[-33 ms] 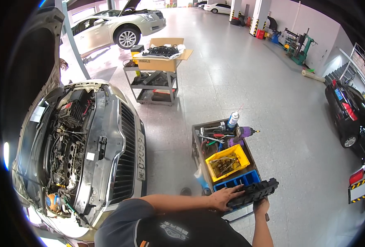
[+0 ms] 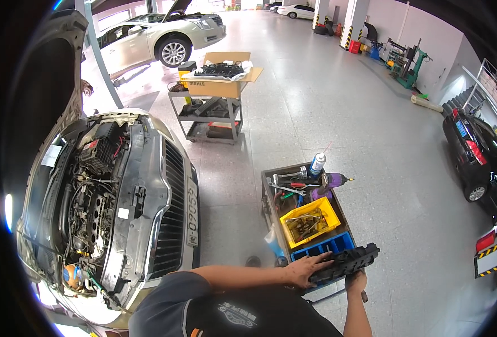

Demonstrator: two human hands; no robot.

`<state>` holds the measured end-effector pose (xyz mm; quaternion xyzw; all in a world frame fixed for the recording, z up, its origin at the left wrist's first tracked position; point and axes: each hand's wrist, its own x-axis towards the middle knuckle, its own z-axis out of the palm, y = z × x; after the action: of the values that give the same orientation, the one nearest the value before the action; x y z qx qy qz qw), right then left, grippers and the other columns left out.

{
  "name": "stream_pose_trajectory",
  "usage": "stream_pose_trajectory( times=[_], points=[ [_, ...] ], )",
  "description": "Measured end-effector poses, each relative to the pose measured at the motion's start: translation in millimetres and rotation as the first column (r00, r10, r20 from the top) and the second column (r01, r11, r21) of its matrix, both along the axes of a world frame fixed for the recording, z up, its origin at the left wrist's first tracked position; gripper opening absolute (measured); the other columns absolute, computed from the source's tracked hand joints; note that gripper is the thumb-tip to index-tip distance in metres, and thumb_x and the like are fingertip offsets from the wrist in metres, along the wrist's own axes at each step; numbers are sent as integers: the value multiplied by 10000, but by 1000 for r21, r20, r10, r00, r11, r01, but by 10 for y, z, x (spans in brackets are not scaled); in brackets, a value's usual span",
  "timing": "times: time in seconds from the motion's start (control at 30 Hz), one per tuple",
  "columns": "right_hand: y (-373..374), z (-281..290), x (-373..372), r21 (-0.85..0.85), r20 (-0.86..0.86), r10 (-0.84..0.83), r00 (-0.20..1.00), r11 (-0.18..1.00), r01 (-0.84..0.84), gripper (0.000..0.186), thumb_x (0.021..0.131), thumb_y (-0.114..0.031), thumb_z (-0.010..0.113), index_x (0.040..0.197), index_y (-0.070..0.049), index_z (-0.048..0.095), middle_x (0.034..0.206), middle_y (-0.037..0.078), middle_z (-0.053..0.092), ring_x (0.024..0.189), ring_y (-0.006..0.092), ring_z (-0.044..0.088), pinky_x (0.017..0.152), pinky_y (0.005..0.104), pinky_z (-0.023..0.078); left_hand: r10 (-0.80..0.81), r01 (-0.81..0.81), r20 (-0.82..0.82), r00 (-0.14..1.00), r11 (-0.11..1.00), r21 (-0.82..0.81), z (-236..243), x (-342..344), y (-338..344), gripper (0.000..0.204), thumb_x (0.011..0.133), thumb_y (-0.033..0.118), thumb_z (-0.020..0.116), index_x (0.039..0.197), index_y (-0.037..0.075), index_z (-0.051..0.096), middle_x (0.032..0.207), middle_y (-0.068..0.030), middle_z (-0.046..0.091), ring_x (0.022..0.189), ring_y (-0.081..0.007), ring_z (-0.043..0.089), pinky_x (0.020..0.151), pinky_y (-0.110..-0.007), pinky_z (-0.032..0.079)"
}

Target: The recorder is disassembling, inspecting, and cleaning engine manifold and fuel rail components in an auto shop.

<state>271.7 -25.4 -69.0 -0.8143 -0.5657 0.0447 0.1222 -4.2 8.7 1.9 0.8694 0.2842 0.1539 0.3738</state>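
Observation:
A long, dark, ribbed engine part (image 2: pixel 352 260) lies across the near end of a tool cart, over a blue divided bin (image 2: pixel 338 243). My left hand (image 2: pixel 305 271) grips its left end, fingers laid over the top. Below its right half, my right hand (image 2: pixel 355 279) is closed around the lower side, with its fingers partly hidden. A small dark end pokes out beneath that hand; its kind cannot be made out. Just beyond the blue bin sits a yellow bin (image 2: pixel 331 214) full of metal bolts or sockets.
The tool cart (image 2: pixel 266 194) also carries wrenches, a purple power tool (image 2: pixel 332 180) and a spray can (image 2: pixel 317 163). On my left stands a car (image 2: pixel 172 208) with its hood up. Farther off is a grey trolley (image 2: pixel 203 118) bearing an open cardboard box (image 2: pixel 214 89).

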Motion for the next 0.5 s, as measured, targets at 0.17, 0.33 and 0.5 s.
stream_pose_trajectory(
  times=[0.17,0.33,0.5],
  points=[
    [18,75,17,-88,-83,105,991,990,-112,220,847,-188,595,1017,-95,700,985,182,699,931,381,662,819,440,539,-12,11,25,1000,1000,27,28,15,27,1053,662,215,805,1533,126,219,1605,-135,93,1348,-346,377,1034,-442,382],
    [-163,59,18,-48,-90,112,990,992,-116,240,845,-162,605,1058,-77,676,984,191,693,929,379,663,805,442,541,-13,13,17,1000,1000,1,-38,39,-105,1067,657,226,812,1535,128,213,1599,-148,107,1353,-347,370,1032,-447,384],
    [-531,-10,53,146,-269,4,963,989,37,298,801,-133,657,1076,-19,649,940,212,685,872,386,667,758,449,530,25,-31,91,995,998,63,-37,-28,-258,1068,631,271,829,1508,84,250,1551,-205,210,1345,-395,366,1060,-482,357]
  ],
)
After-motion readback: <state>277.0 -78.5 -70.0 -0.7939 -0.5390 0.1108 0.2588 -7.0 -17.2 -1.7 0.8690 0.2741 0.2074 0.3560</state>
